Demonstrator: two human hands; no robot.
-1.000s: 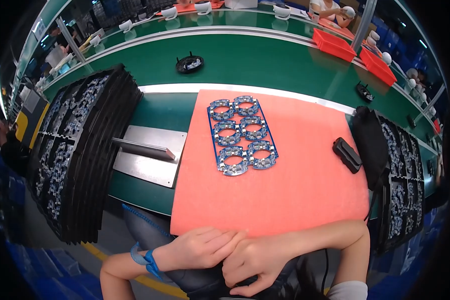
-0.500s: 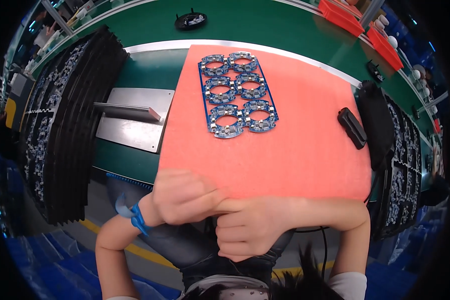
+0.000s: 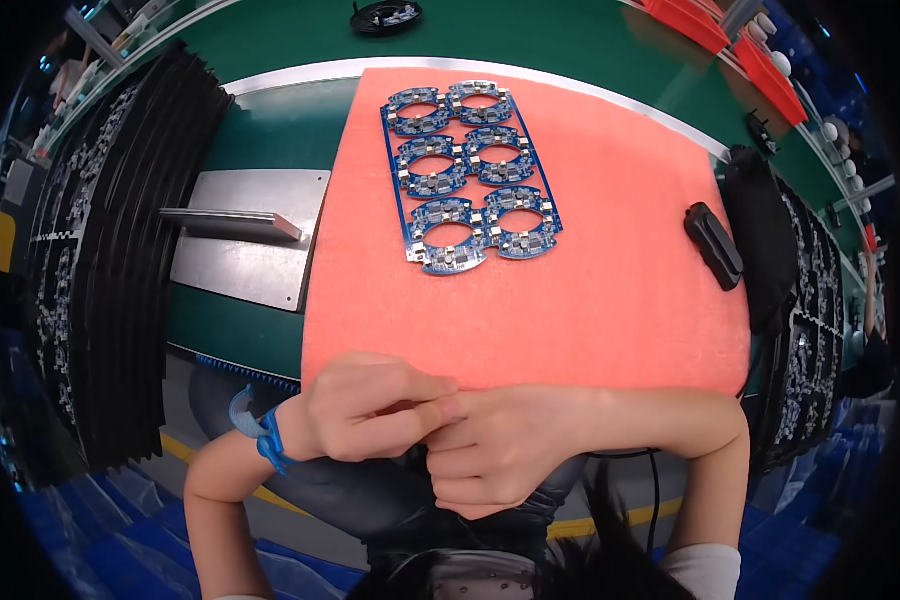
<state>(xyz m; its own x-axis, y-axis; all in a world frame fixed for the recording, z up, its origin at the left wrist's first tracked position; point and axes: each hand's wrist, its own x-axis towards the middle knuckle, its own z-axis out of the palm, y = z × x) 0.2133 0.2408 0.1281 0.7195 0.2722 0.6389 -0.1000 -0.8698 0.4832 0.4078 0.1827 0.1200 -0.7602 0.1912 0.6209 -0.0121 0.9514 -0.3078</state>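
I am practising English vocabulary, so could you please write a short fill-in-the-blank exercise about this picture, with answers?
1. The band beside the left hand is ____ in colour.
2. The panel joins ____ rings.
3. The metal plate lies to the ____ of the mat.
4. The black object lies near the mat's ____ edge.

Answers: blue; six; left; right.

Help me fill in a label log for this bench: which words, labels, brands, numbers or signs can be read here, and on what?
None can be read in this view.
Blue circuit-board panel: any markings are too small to read.
Black tray stack at left: its boards are too small and blurred.
Metal plate: no lettering visible.
Small black device: none can be made out.
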